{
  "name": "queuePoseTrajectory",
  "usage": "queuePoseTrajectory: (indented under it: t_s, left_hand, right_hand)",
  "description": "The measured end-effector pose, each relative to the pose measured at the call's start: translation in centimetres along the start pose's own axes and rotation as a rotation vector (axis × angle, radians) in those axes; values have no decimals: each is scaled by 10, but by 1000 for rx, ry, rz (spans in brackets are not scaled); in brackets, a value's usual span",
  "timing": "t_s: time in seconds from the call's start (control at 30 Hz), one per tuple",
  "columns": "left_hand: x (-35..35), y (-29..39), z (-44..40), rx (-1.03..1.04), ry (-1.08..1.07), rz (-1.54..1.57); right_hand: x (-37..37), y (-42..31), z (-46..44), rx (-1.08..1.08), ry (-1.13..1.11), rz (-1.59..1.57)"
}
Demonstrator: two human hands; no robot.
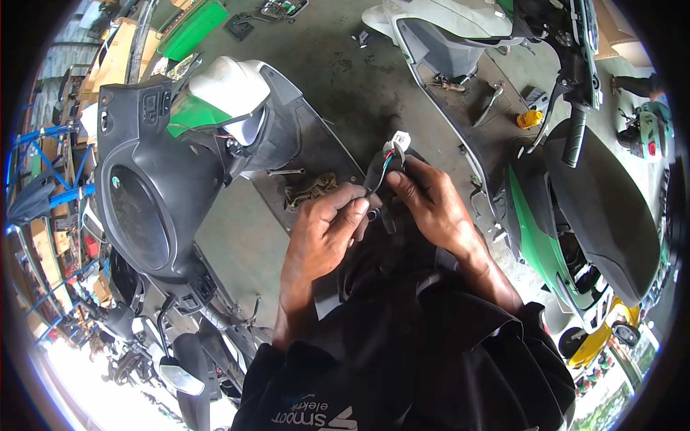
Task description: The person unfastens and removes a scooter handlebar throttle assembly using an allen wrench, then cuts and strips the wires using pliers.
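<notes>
A short wire harness (389, 159) with thin coloured wires runs up to a white plug connector (399, 139). My left hand (325, 228) pinches the dark lower end of it between thumb and fingers. A small dark ring-shaped end (372, 215) pokes out beside that thumb. Closer to the connector, my right hand (430, 200) is closed on the harness, with the thumb against the wires. Both hands are held in front of my body, above the floor between two scooters. The fingers partly hide the harness.
On the left stands a dark scooter front (162, 194); on the right, another scooter with a black seat (600, 208). Below lie a crumpled rag (310, 189), a wrench (286, 172) and a yellow object (530, 119). A green crate (192, 30) sits at the back left.
</notes>
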State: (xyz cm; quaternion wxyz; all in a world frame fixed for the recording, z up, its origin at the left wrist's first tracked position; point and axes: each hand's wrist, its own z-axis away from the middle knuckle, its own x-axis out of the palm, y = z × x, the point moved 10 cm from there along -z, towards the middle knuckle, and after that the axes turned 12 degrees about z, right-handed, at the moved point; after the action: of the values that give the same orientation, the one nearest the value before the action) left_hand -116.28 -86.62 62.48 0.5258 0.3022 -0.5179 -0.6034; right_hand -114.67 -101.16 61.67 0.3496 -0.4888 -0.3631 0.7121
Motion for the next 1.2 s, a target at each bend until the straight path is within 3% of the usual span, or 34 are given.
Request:
queuePoseTrajectory:
  t_s: [0.3,0.4,0.53,0.63,0.67,0.73,0.83,0.9,1.0,1.03,1.07,1.13,1.17,1.2]
  left_hand:
    - [1,-9,5,21,-47,-2]
    - [-1,-20,4,-42,-50,53]
    - [-6,-22,3,-65,-23,35]
    - [-18,-26,4,-45,31,85]
    - [-22,-27,4,-36,53,113]
    - [-23,-25,3,-22,57,151]
    - [-21,-26,-1,-41,59,201]
    - [-14,-26,-5,-46,1,149]
    - [-4,-23,-7,-34,-28,-75]
    - [-4,-12,-8,148,37,-159]
    - [-3,-12,-6,147,33,-157]
    - [6,-29,-5,-86,-44,166]
    - [9,-28,-6,-84,-48,170]
    - [6,-15,-8,57,0,56]
  right_hand:
    - [15,8,-1,21,-100,-136]
    - [14,4,-1,-46,-12,-275]
    - [13,17,-1,105,-33,-381]
    - [-21,33,-9,137,195,-351]
    - [-18,53,-12,207,167,-497]
    - [-27,60,-19,129,160,-443]
    - [-10,93,-7,249,122,-375]
    - [13,35,3,266,-143,-693]
    - [31,0,9,180,-314,-843]
    - [32,-6,7,120,-310,-842]
    - [32,-8,5,122,-306,-841]
    - [29,-16,3,107,-297,-911]
    - [26,-18,3,126,-259,-946]
    - [24,-18,3,127,-259,-942]
